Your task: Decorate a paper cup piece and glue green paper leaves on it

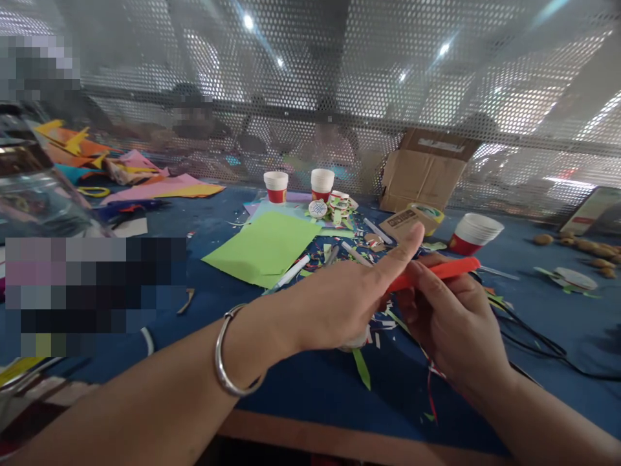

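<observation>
My right hand (449, 310) is closed around a slim orange-red object (451, 266), its thumb pressed along the side. I cannot make out its exact kind. My left hand (349, 301), with a silver bangle on the wrist, meets the object's left end. Its index finger points out straight, while the other fingers curl down near that end, partly hidden. Below the hands lie paper scraps and a green leaf-shaped cutting (361, 369), beside a pale round item (356, 341) mostly covered by my left hand. A light green sheet (266, 249) lies to the left, with a marker (291, 273) at its edge.
White-and-red paper cups (475, 233) stand at right and at the back (276, 186). A cardboard box (427, 171) leans against the perforated metal screen (301, 77). Coloured papers (169, 188) and a clear jug (39, 200) are at left; a black cable (538, 340) lies at right.
</observation>
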